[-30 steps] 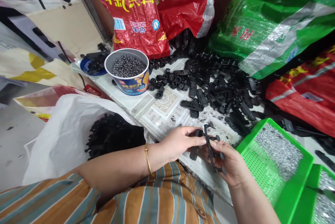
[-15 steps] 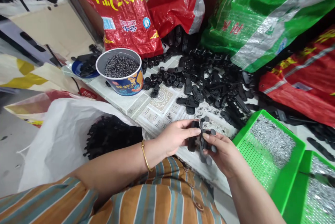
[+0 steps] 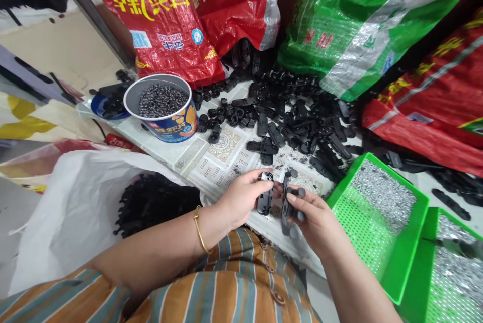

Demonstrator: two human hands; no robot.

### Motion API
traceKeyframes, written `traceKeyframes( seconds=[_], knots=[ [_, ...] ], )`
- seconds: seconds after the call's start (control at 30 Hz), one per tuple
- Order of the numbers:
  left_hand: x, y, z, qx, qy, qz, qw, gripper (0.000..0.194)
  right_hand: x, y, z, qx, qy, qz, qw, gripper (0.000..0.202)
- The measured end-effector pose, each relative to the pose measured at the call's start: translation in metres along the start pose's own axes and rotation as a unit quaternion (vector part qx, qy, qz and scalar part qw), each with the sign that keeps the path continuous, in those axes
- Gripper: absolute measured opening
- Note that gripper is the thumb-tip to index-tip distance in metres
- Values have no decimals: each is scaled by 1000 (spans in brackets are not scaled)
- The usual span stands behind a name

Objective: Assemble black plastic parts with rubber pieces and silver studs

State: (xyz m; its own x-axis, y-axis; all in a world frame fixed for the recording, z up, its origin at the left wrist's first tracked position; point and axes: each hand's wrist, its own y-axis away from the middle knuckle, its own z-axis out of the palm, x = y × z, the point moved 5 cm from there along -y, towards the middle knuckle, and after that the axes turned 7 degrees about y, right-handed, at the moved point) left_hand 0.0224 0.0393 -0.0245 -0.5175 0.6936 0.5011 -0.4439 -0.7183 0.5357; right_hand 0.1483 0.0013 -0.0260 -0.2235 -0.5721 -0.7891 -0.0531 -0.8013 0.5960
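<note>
My left hand (image 3: 243,194) is closed on a long black plastic piece (image 3: 265,197) with rounded ends, a small shiny spot near its top. Close on its right, my right hand (image 3: 307,210) grips a black plastic part with round knobs (image 3: 287,202) sticking out along it. A narrow gap separates the two pieces, and some fingertips are hidden behind them. Just beyond the hands, several loose black plastic pieces (image 3: 263,147) lie crossed on the patterned table (image 3: 222,184).
A tub (image 3: 173,129) of small dark bits stands at the left. Green baskets (image 3: 362,232) with shiny metal pieces are at the right. Red (image 3: 158,21) and green (image 3: 302,56) sacks line the back behind heaped black parts (image 3: 298,106). A white sack (image 3: 68,212) holds black parts.
The two pieces, close together before, are now apart. The left piece has turned, showing its hollow face with the shiny spot. The whole view has shifted slightly.
</note>
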Motion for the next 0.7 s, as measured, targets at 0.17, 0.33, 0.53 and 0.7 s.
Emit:
traceKeyframes(
  seconds=[0.17,0.33,0.53,0.7],
  knots=[
    [-4,1,-3,15,-6,-32,999,37,0,2,-1,9,-24,8,1000,32],
    [-9,1,-4,-9,-14,-30,999,30,-2,2,1,-2,-40,9,999,27],
    [-13,0,-4,-9,-7,-36,999,31,-3,-4,4,-21,-34,8,999,28],
    [-14,-1,-4,-16,-10,-36,999,35,-2,-5,3,-22,-17,13,1000,28]
  ],
)
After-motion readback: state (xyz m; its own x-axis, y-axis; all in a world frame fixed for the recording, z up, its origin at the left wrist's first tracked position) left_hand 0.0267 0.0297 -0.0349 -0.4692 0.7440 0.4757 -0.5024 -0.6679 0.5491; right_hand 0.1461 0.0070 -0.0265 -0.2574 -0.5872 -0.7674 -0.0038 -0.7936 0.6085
